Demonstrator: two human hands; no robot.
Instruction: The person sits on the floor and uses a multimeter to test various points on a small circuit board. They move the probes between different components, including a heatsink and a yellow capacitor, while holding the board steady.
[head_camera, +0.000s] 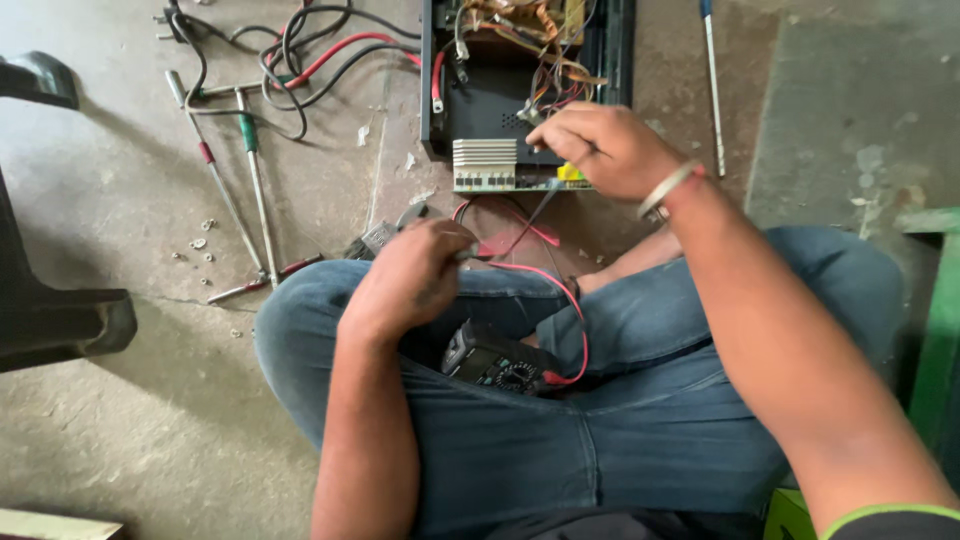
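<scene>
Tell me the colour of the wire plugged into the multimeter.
Red wire, multimeter; seen in the head view.

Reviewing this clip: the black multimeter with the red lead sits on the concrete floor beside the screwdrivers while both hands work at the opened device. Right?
Not quite. The head view shows the black multimeter resting in the person's lap, on the jeans, not on the floor. The rest holds: left hand and right hand work at the opened device.

A black multimeter (497, 360) with a round dial lies face up in the seated person's lap, on blue jeans. Its red lead (560, 290) curves up from the meter's right end toward an open black electronics chassis (480, 110) on the concrete floor (150, 430).
</scene>
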